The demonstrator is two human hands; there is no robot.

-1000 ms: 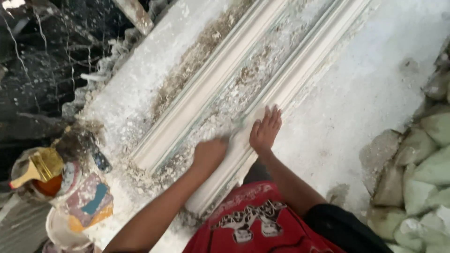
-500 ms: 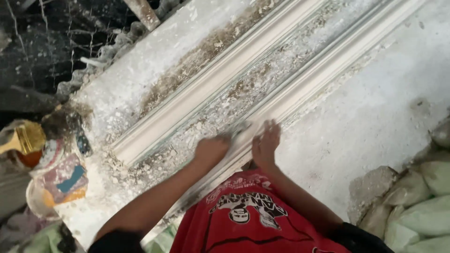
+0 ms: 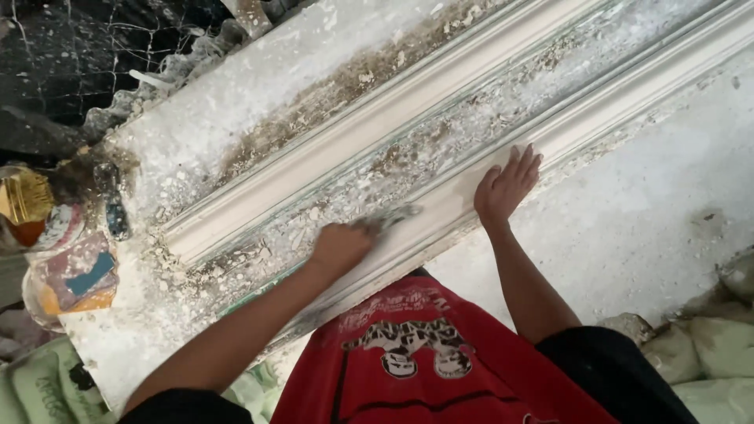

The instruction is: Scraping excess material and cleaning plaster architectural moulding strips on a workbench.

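Left hand (image 3: pixel 339 245) clutching scraper (image 3: pixel 390 219) on crusty ridged plaster moulding (image 3: pixel 440 102)

Plaster moulding workshop

A long white cornice mould (image 3: pixel 440 149) lies on a plaster-crusted bench (image 3: pixel 628 235), with filled sacks (image 3: pixel 722 345) at near right.

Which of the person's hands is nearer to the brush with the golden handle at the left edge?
Left. The left hand works in the mould's channel, closer to the brush; the right hand rests flat on the mould's near rail, farther right.

Left hand (image 3: pixel 339 247) fisted, right hand (image 3: pixel 506 187) flat
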